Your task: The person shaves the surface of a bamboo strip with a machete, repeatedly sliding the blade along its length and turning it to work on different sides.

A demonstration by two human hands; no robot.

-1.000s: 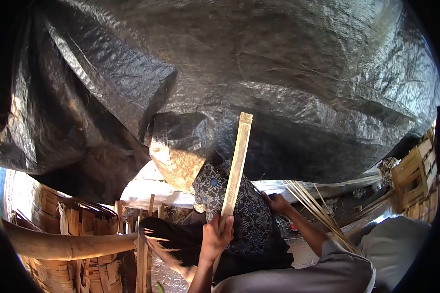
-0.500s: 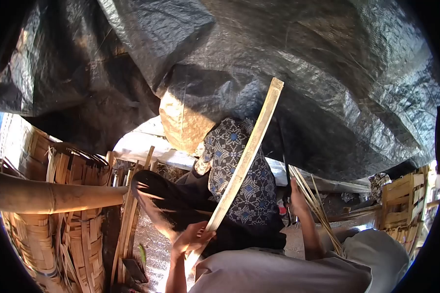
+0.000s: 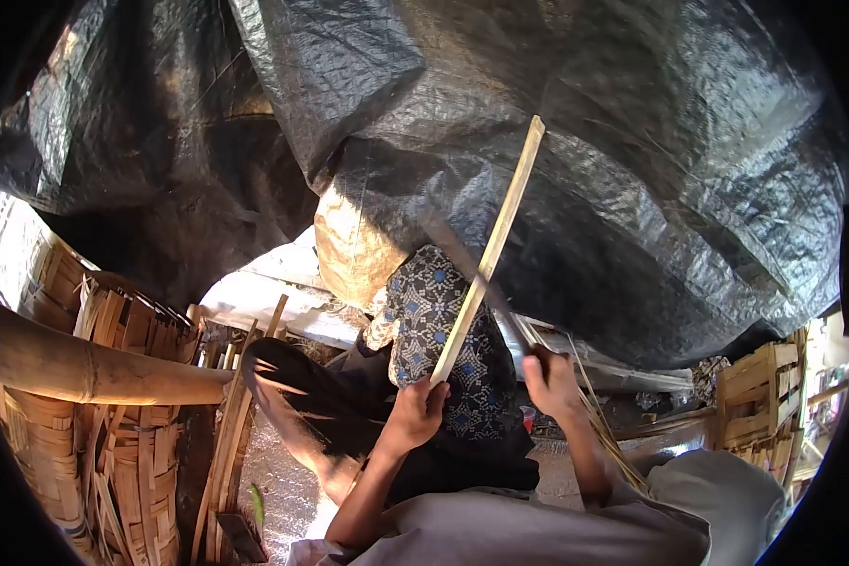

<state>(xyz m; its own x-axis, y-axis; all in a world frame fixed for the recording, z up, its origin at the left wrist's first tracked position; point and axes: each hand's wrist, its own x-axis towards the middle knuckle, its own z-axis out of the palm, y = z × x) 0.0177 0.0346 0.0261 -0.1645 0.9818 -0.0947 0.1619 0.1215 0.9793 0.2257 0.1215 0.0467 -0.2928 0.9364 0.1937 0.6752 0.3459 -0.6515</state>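
Observation:
My left hand (image 3: 417, 417) is closed around the lower end of a long pale bamboo strip (image 3: 507, 212), which slants up and to the right. In my right hand (image 3: 555, 385) is the handle of a long-bladed knife (image 3: 458, 253). Its blade, blurred by motion, points up and to the left and crosses the strip at about mid-length in this view. Blue-and-white patterned dark cloth (image 3: 434, 311) lies over my leg, behind the strip. Several thin bamboo slivers (image 3: 590, 401) lean beside my right forearm.
A thick bamboo pole (image 3: 113, 373) juts in from the left, in front of woven bamboo baskets (image 3: 141, 462). Upright bamboo slats (image 3: 224, 453) stand beside them. A dark plastic tarp (image 3: 575, 113) hangs across the top. At the right is a slatted bamboo crate (image 3: 757, 391).
My right hand has brought the knife up and left, so its blade now crosses the strip. My left hand has moved up and right with the strip, which now shows its narrower side.

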